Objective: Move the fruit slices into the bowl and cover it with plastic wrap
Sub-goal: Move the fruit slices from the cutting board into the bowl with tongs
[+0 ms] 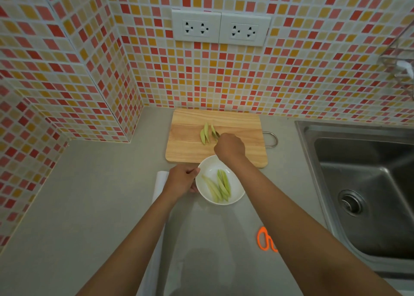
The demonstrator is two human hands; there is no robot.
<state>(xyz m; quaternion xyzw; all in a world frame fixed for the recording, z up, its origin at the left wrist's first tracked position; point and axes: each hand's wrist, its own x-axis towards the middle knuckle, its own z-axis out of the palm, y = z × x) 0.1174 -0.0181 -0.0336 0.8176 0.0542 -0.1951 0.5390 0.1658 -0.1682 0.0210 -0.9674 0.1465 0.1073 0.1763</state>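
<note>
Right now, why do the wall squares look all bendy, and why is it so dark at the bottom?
Head view: the wide lens curves the tiled wall near the edges; light is dim and the arms shade the counter below the bowl; the slices on the cutting board stay sharp.

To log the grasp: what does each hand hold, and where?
Left hand grips the white bowl at its left rim. Right hand reaches the slices; its hold is hidden.

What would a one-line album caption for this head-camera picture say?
Left hand steadies the white bowl while the right hand reaches the fruit slices left on the cutting board.
</note>
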